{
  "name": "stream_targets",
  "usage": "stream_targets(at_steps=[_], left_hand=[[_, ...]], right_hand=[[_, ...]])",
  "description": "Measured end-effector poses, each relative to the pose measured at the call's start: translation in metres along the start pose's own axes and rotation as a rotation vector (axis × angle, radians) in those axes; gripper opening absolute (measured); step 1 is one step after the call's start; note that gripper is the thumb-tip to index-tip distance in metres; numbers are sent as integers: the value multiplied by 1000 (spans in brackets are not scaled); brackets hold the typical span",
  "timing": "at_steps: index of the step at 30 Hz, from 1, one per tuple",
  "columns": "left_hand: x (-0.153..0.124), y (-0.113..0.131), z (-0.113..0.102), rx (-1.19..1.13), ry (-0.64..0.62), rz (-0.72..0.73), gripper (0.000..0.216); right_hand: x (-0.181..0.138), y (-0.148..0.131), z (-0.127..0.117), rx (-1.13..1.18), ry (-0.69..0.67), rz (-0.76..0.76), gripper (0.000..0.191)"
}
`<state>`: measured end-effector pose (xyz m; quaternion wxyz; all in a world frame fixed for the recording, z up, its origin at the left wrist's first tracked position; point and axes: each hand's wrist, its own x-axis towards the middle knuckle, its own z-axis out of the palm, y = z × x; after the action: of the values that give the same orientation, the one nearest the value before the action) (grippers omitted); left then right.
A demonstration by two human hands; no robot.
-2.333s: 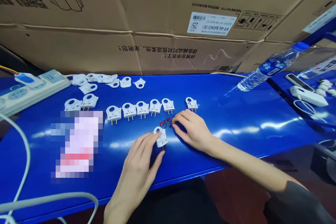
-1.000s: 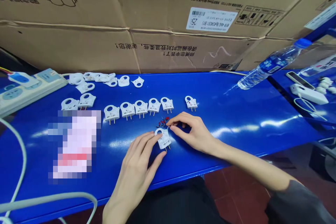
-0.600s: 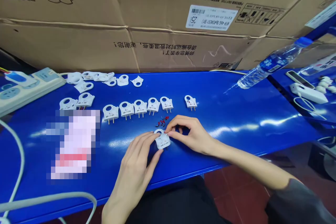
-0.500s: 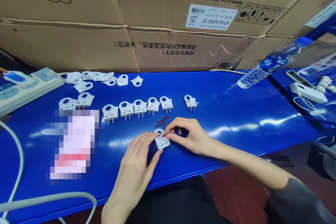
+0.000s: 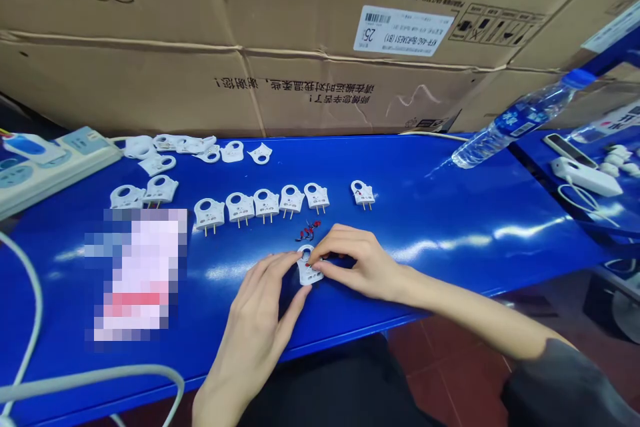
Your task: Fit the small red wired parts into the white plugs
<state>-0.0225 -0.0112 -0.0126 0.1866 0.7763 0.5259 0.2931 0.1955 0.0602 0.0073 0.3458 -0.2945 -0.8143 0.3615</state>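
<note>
White plastic is what I see first: a small white plug piece [image 5: 309, 268] lies on the blue counter [image 5: 450, 213], close to the near edge. My left hand [image 5: 260, 320] steadies it with the fingertips at its left side. My right hand [image 5: 360, 263] has closed in from the right since a second ago, and its grip is now pinched tight right on top of the plug piece. I think it holds one tiny red part there, but that is too small to see well. So the part looks like it is going into the piece now.

Just past my fingers is a little heap of red parts [image 5: 307, 232]. A bit farther stands a row of white plugs [image 5: 265, 203] with their pins toward me, and one plug [image 5: 363, 193] sits alone to the right. Far left lie loose white covers [image 5: 200, 145] and a power strip [image 5: 55, 157].

On the far right a clear water bottle [image 5: 520, 120] lies on its side, cap on; I cannot tell how much water is in it. Big cardboard boxes [image 5: 300, 33] stand along the back, shut, so what is inside is hidden.
</note>
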Motion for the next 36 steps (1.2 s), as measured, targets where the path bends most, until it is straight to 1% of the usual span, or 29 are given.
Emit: stream_targets(at_steps=[3, 7, 13, 19, 23, 28, 31, 36], left_hand=[[-1, 0, -1, -4, 2, 0, 44], [-1, 0, 0, 5, -3, 2, 44], [-1, 1, 0, 8, -11, 5, 43], [-1, 0, -1, 9, -12, 1, 42], [-1, 0, 0, 13, -18, -19, 43], [-1, 1, -1, 29, -39, -23, 43], [0, 2, -1, 31, -24, -21, 42], [0, 1, -1, 39, -38, -26, 41]], right_hand=[[-1, 1, 1, -20, 4, -23, 8], [-4, 3, 2, -46, 14, 2, 10], [-5, 4, 4, -86, -30, 16, 15], [-5, 5, 5, -104, -14, -18, 17], [-5, 4, 5, -115, -36, -7, 17], [-4, 2, 3, -93, -2, -3, 17], [-3, 0, -2, -134, -16, 15, 26], [-2, -2, -16, -211, -151, 53, 57]])
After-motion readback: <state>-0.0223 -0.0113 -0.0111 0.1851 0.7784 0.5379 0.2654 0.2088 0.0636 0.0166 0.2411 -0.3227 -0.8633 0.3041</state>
